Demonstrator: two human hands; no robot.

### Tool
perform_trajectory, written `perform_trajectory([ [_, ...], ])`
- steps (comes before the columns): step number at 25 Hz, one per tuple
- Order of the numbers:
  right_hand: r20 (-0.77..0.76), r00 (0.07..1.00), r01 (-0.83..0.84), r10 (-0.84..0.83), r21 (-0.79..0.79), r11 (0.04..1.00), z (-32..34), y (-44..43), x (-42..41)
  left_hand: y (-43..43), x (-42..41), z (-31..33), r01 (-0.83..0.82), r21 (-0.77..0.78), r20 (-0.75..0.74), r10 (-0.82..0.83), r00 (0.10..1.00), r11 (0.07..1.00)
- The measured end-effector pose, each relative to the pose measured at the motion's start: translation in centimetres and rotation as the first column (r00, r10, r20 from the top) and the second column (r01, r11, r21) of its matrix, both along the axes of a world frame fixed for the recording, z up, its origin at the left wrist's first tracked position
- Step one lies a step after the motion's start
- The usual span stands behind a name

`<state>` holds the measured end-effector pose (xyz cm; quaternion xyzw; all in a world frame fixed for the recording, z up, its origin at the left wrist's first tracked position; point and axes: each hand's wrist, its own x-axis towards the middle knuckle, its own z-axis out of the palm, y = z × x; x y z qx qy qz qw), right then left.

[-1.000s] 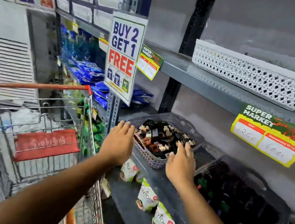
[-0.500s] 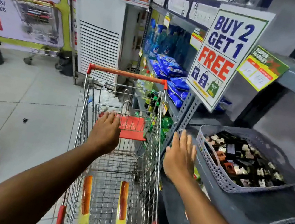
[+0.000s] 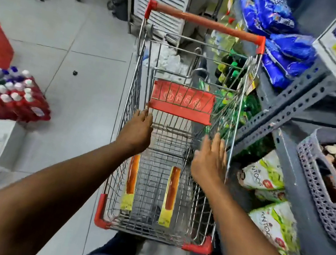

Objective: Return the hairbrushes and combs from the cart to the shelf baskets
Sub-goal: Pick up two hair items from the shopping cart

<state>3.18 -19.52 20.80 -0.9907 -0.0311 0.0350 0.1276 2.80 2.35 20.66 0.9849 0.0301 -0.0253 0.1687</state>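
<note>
Two packaged items lie flat on the wire floor of the cart (image 3: 132,103), each in a long card sleeve, orange above and yellow at the near end; they look like packaged hairbrushes or combs, though I cannot tell which. The left pack (image 3: 130,182) lies near the cart's left wall, the right pack (image 3: 170,197) nearer the middle, and the two are apart and roughly parallel.

My left hand (image 3: 137,132) is over the left side of the cart, palm down, fingers loosely spread and holding nothing. My right hand (image 3: 211,157) is over the right side, close to the cart's right wall, fingers spread wide and also empty. Neither hand touches the packs, which lie below and nearer to me.

The cart's red child-seat flap (image 3: 181,102) stands just beyond my fingertips, and its red handle bar (image 3: 205,22) is at the far end. To my right stands the grey shelf (image 3: 298,195), with a grey perforated basket (image 3: 317,189) on it holding small dark and pale items. Green-and-white bags (image 3: 266,174) sit on the level beneath. On the floor (image 3: 85,29) to my left are red packs of bottles (image 3: 6,94).
</note>
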Motion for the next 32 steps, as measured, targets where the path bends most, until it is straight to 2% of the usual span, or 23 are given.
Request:
perform_trajectory([
  [3, -0.140, 0.989, 0.050, -0.039, 0.076, 0.996, -3.7, 1.0, 0.8, -0.3, 0.8, -3.4, -0.074, -0.139, -0.094, 0.061, 0.994, 0.988],
  [6, -0.289, 0.956, 0.106, -0.058, 0.155, 0.982, -7.7, 1.5, 1.0, -1.3, 0.3, -7.7, -0.280, -0.279, -0.257, 0.210, 0.943, 0.918],
  [8, -0.386, 0.919, 0.146, -0.076, 0.157, 0.977, -9.9, 1.5, 0.9, -2.1, -0.5, -10.5, -0.415, -0.266, -0.387, 0.298, 0.873, 0.870],
  [10, -0.496, 0.860, 0.209, -0.116, 0.135, 0.969, -12.6, 1.7, 0.8, -2.5, -1.4, -13.7, -0.533, -0.201, -0.543, 0.359, 0.759, 0.822],
  [13, -0.599, 0.784, 0.262, -0.162, 0.083, 0.962, -16.4, 1.7, 0.2, -3.1, -3.1, -17.9, -0.592, -0.097, -0.679, 0.381, 0.627, 0.800],
  [18, -0.699, 0.666, 0.336, -0.258, -0.028, 0.942, -21.0, 1.0, -1.0, -4.4, -4.8, -21.7, -0.629, -0.029, -0.690, 0.440, 0.574, 0.777],
  [23, -0.728, 0.625, 0.336, -0.282, -0.074, 0.939, -23.0, 0.8, -1.1, -6.1, -5.3, -22.7, -0.590, 0.036, -0.682, 0.451, 0.575, 0.806],
  [26, -0.724, 0.630, 0.336, -0.283, -0.074, 0.939, -24.1, 0.9, -1.4, -5.8, -5.6, -23.5, -0.568, 0.066, -0.678, 0.455, 0.578, 0.820],
  [28, -0.703, 0.647, 0.323, -0.295, -0.097, 0.941, -24.5, 1.0, -1.9, -6.1, -5.9, -23.8, -0.618, 0.040, -0.646, 0.492, 0.584, 0.785],
  [32, -0.657, 0.695, 0.296, -0.293, -0.111, 0.949, -25.2, 1.0, -2.6, -6.3, -6.5, -25.1, -0.611, 0.030, -0.625, 0.493, 0.606, 0.791],
])
